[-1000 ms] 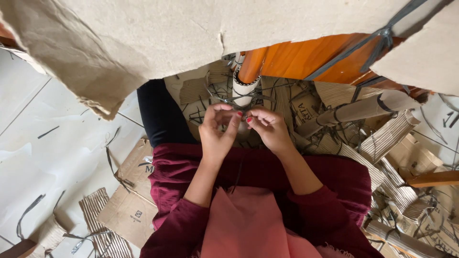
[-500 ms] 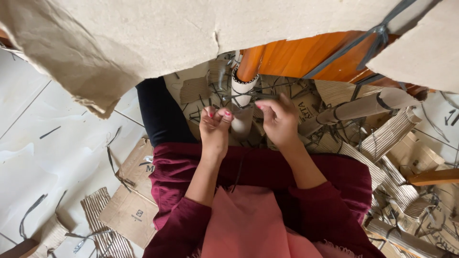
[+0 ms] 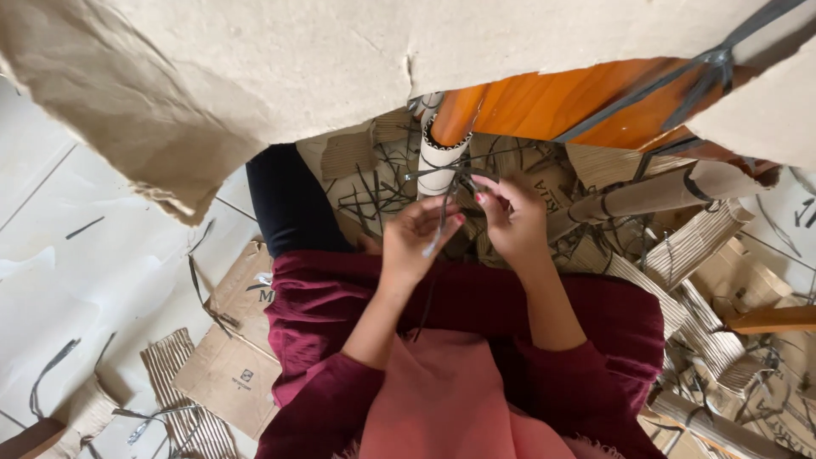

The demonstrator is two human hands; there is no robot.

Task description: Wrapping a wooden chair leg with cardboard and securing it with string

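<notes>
- My left hand has its grip pinched on a thin dark strip over my lap.
- My right hand pinches the same strip higher up, near the white tube.
- Cardboard scraps litter the floor.

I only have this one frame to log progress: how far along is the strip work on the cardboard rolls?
Looks done: one roll at right already carries dark bands. In hand: the left hand and right hand both pinch a thin dark strip in front of the upright white tube, with no finished tie visible. Left: loose strips and corrugated pieces lie scattered on the floor.
</notes>
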